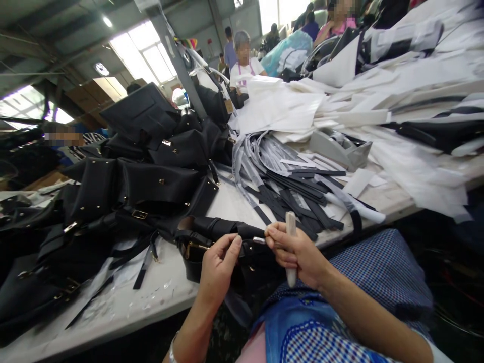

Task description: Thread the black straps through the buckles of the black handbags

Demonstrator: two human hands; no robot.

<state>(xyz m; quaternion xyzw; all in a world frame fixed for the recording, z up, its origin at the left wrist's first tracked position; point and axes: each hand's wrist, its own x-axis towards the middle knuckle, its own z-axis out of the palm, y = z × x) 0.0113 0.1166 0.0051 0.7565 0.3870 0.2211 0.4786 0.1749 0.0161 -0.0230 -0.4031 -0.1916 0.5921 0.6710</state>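
A black handbag (193, 268) with a gold zip and small gold studs lies at the table's front edge, close to my body. My left hand (221, 259) is over its front side, thumb and forefinger pinched together. Whatever may be between those fingertips is too small to make out. In my right hand (293, 249) a pale, stick-like tool (291, 224) is held upright in the curled fingers. The thumb and forefinger of that hand pinch beside a small shiny metal piece (259, 240) at the bag's right side. My right fingers hide part of it.
Several black handbags (159, 181) are heaped on the left of the white table (151, 305). Black straps (302, 189) lie in a bundle beyond my right hand, by a grey holder (340, 148). White sheets (280, 108) cover the far right. A person (245, 68) is across the table.
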